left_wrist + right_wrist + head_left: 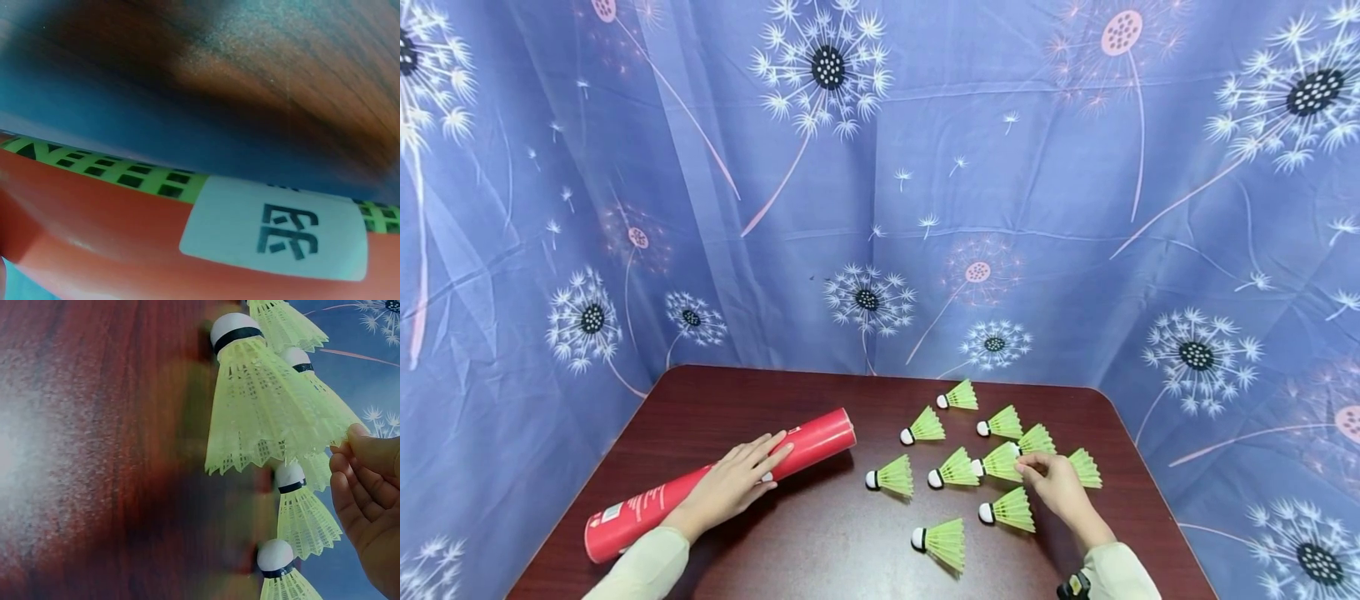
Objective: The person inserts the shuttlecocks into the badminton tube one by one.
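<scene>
Shuttlecock (1002, 461) lies cork-left, skirt toward the right hand (1058, 487), whose fingertips pinch its skirt edge among the others scattered on the table (820, 542); the left hand (733, 483) rests flat, fingers straight, on the red tube (817, 439), which runs diagonally, mouth toward the shuttlecocks. Left wrist: only tube label (275, 228), close up. Right wrist: fingers (369, 453) nip the skirt rim of the shuttlecock (269, 412).

Left hand (733, 483): palm down, fingers straight and together, pointing up-right; forearm in pale sleeve, entering from lower left.
Right hand (1054, 485): fingers curled, thumb and fingertips (359, 447) pinched together at upper left of hand; wrist bent inward; pale sleeve, dark band at wrist, entering from lower right.
</scene>
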Motion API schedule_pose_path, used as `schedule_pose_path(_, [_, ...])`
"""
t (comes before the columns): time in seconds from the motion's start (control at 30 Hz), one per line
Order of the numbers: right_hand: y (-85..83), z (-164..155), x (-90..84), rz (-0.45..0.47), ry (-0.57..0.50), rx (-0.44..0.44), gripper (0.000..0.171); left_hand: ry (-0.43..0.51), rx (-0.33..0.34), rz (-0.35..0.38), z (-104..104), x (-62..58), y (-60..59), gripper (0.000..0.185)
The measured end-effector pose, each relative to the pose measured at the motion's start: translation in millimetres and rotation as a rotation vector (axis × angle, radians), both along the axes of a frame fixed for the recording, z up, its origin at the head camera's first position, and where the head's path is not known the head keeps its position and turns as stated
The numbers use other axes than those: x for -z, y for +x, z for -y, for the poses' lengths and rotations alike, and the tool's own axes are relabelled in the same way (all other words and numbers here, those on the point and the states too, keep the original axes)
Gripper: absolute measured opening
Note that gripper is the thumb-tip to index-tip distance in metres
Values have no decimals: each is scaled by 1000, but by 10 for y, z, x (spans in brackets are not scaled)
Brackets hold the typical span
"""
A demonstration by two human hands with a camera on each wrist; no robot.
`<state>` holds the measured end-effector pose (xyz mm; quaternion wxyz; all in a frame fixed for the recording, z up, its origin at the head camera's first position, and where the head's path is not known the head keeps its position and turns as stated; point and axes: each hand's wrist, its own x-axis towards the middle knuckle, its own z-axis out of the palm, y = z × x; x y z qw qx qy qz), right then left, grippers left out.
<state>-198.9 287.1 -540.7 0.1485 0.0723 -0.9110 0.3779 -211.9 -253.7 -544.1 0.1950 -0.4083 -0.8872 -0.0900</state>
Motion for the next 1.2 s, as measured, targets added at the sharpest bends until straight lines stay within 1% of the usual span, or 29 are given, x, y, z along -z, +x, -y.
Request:
schedule_pose_path(0.1, [-11, -3, -24, -30, 4, -5, 7, 5, 7, -9, 1, 5, -2, 71])
schedule_pose_path(0.23, [-24, -9, -73, -47, -4, -1, 7, 10, 6, -14, -6, -3, -1, 71])
schedule_pose_path(0.43, [-40, -23, -149, -76, -42, 1, 3, 15, 14, -16, -28, -25, 0, 72])
schedule_pose_path(0.67, [-39, -30, -201, -121, -57, -9, 4, 11, 17, -18, -51, -44, 2, 71])
schedule_pose_path(0.77, [-36, -27, -226, -128, -64, -7, 4, 12, 27, -17, -64, -48, 9, 72])
schedule_pose_path(0.9, [-40, -13, -263, -117, -71, 7, 5, 16, 42, -41, -81, -47, 17, 73])
schedule_pose_path(1.03, [-45, 7, -301, -95, -67, 25, 4, 14, 42, -52, -91, -54, 23, 73])
schedule_pose_path(1.2, [-63, 37, -365, -88, -65, 38, 6, 9, 35, -44, -93, -66, 24, 73])
